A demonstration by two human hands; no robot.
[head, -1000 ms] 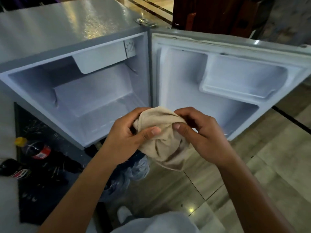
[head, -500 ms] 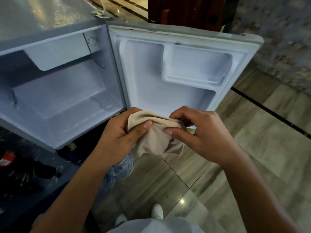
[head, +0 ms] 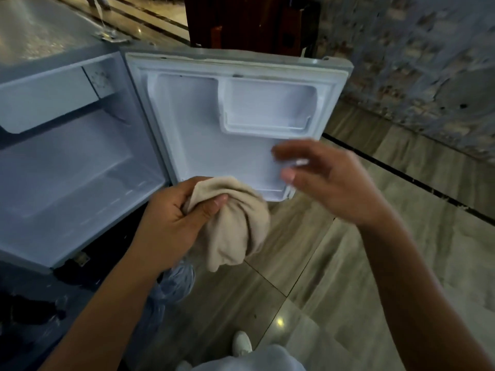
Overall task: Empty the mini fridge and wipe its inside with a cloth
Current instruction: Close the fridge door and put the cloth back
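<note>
While the left hand (head: 171, 223) is clutching the beige cloth (head: 235, 223) below the open fridge door (head: 214, 145), the right hand (head: 329, 183) is hovering open-fingered; no writing is legible.

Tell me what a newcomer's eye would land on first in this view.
First, the beige cloth, bunched in the left hand at centre frame, just below the open fridge door. Next, the right hand, blurred and empty, fingers spread in front of the door's lower right corner. Then the mini fridge at left, its white inside bare of items.
</note>
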